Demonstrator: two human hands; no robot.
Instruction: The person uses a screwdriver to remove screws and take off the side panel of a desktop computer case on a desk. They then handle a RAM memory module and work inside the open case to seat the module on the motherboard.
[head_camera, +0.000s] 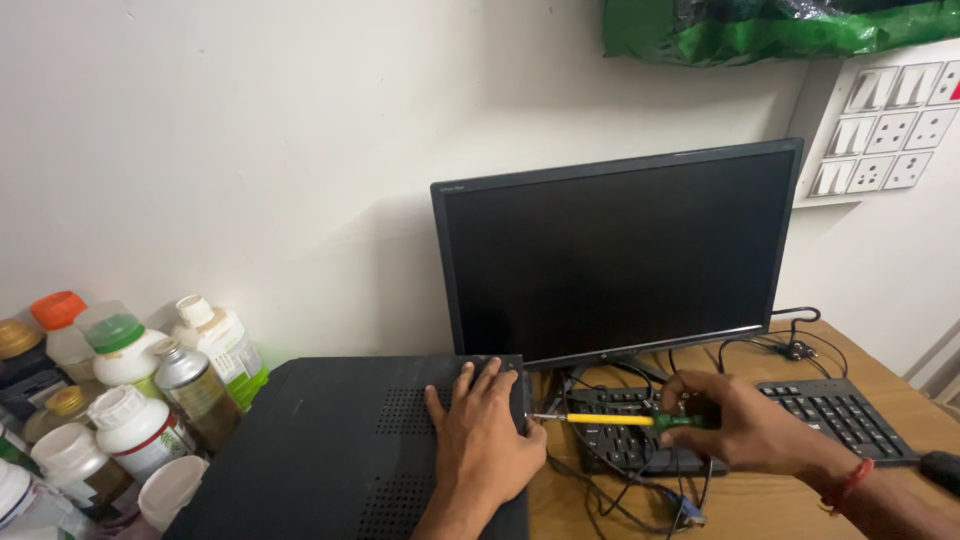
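My left hand (485, 435) lies flat on the top of a black computer case (330, 450), fingers spread near its back right corner. My right hand (735, 420) grips a screwdriver (610, 419) with a yellow shaft and green handle. The metal tip points left and touches the case's right edge beside my left thumb. A red thread band circles my right wrist.
A dark monitor (615, 255) stands behind on a wooden desk (880, 375), with a black keyboard (830, 410) and tangled cables (620, 495) under my right hand. Several bottles and cans (130, 400) crowd the left. A switch panel (890, 125) and green bag (770, 30) hang on the wall.
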